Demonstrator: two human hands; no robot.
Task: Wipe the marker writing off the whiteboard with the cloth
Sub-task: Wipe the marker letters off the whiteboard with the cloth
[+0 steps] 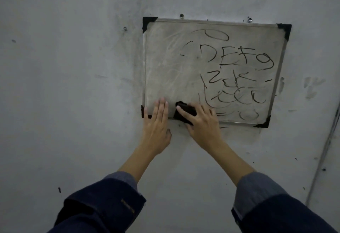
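Observation:
A small whiteboard (165,63) with black corner caps hangs on a grey wall. Black marker writing (239,71) fills its right half and lower right; the left half is smeared grey with no letters. My right hand (202,124) presses a dark cloth (185,112) flat against the board's bottom edge, left of the remaining writing. My left hand (158,122) lies flat with fingers together on the board's bottom left corner, partly covering the corner cap. It holds nothing.
The wall (73,85) around the board is stained with grey smudges. Screws (181,15) stick out above the board's top edge. A thin cable or seam (325,150) runs diagonally down the wall at the far right.

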